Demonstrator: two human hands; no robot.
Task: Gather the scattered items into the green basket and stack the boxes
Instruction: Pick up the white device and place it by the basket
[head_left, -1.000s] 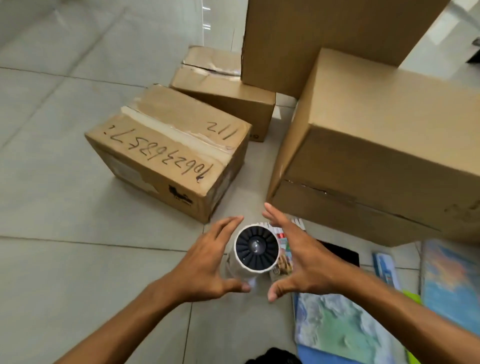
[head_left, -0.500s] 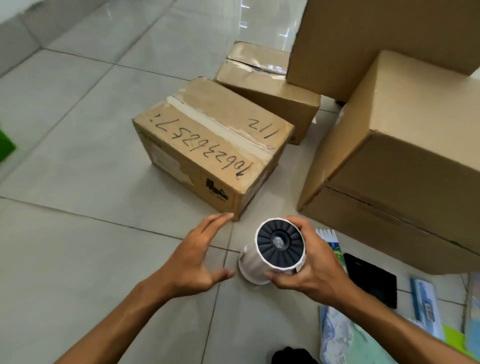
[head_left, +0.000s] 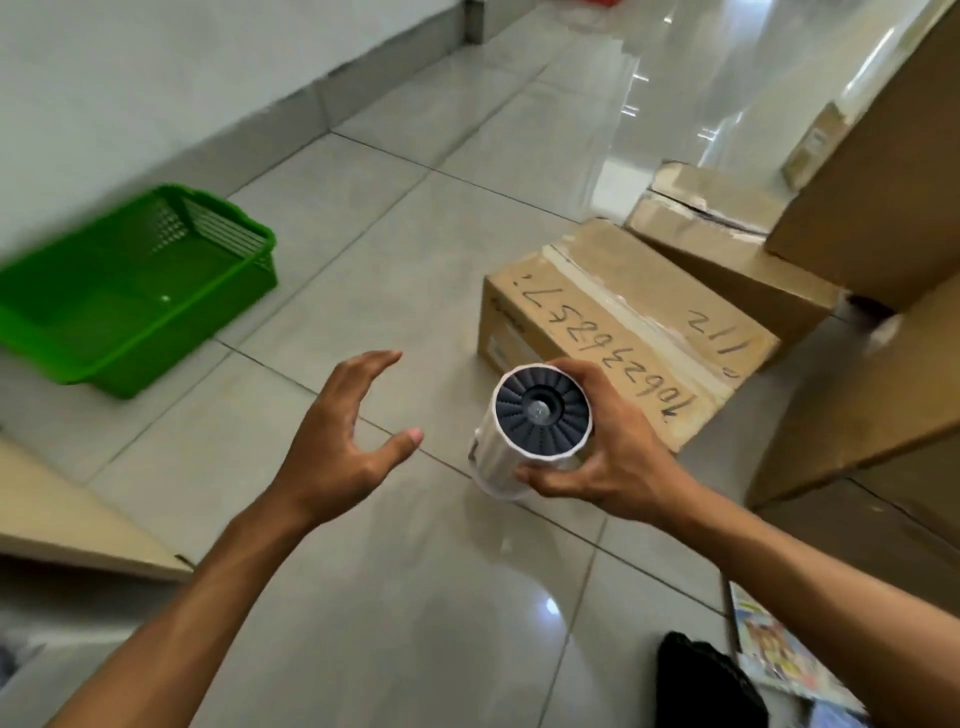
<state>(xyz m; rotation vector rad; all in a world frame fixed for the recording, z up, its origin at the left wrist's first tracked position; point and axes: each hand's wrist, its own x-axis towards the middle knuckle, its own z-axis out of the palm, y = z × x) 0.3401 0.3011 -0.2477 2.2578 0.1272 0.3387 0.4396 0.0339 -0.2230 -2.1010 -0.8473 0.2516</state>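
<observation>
My right hand (head_left: 608, 452) grips a white cylinder (head_left: 535, 423) with a dark finned top, held above the tiled floor. Beside it on the left, my left hand (head_left: 337, 441) hovers with fingers spread and holds nothing. The green basket (head_left: 119, 291) stands on the floor at the left by the wall, and nothing shows inside it. A taped cardboard box with handwritten numbers (head_left: 618, 322) lies just behind the cylinder. A second small box (head_left: 722, 249) lies behind that one. Large boxes (head_left: 883, 364) rise at the right.
A flat pale board (head_left: 62, 519) lies at the lower left. A printed booklet (head_left: 769, 649) and a black object (head_left: 701, 680) lie at the bottom right. A grey wall with a skirting runs along the upper left. Open tiles stretch between my hands and the basket.
My right hand closed round the cylinder and lifted it off the floor. The view swung left, bringing the green basket into sight. My left hand drew away from the cylinder.
</observation>
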